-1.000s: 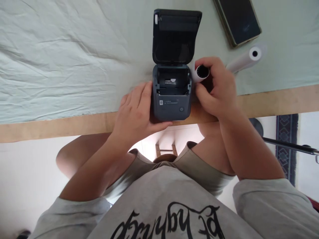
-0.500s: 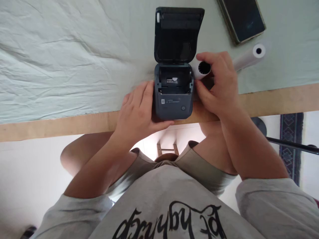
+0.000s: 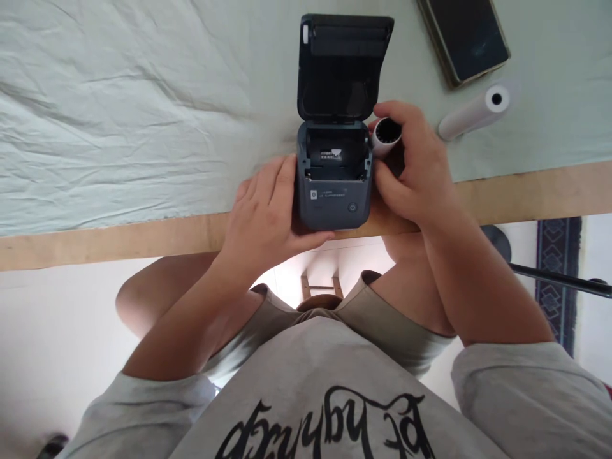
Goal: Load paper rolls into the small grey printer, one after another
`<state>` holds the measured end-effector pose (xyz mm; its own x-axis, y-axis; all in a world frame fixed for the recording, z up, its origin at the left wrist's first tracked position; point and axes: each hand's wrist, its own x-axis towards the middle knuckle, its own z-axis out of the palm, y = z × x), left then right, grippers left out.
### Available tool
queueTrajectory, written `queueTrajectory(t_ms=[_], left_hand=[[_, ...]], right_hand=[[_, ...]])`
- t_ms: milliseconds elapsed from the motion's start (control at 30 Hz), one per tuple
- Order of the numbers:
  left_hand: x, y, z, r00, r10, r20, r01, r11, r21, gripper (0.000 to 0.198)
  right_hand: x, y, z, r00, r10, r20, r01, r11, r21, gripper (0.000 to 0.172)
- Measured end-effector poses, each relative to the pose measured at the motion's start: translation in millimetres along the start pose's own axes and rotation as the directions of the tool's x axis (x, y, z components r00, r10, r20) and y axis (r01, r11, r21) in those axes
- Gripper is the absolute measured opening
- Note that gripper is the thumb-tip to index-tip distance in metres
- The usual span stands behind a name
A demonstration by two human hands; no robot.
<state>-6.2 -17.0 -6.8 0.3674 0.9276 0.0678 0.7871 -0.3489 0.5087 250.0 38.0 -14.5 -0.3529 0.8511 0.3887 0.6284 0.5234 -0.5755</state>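
Observation:
A dark blue-grey label printer (image 3: 334, 204) sits at the table's near edge with its black lid (image 3: 342, 70) swung up and back. Its paper bay lies bare, showing a small printed sticker inside. My left hand (image 3: 262, 210) steadies the printer, fingers along its left side and thumb across its front edge. On the right side, my right hand (image 3: 418, 166) grips a white paper roll (image 3: 381, 148) with a wide black core. This roll is upright or nearly so, close against the printer; whether they touch I cannot tell.
A second, slimmer white roll (image 3: 471, 115) with a small dark core rests to the right. Behind it lies a dark phone (image 3: 471, 38). Pale green cloth (image 3: 134, 115) covers the tabletop up to the wooden edge (image 3: 115, 242), above my legs.
My right hand and the roll in it have shifted slightly left, showing more of the slimmer roll. My left hand and the printer are nearly unmoved.

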Motion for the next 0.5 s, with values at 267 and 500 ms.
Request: queueTrajectory(t_ms=[267, 500], left_hand=[[0, -1, 0.5, 1.000, 0.023, -0.016, -0.021, 0.997, 0.070, 0.112], [-1, 0, 0.9, 0.999, 0.040, -0.023, -0.037, 0.992, 0.121, 0.111]], right_hand=[[2, -2, 6, 0.965, 0.217, -0.148, -0.148, 0.914, 0.378, 0.061], [10, 25, 1, 0.816, 0.578, -0.002, -0.304, 0.432, 0.849, 0.038]])
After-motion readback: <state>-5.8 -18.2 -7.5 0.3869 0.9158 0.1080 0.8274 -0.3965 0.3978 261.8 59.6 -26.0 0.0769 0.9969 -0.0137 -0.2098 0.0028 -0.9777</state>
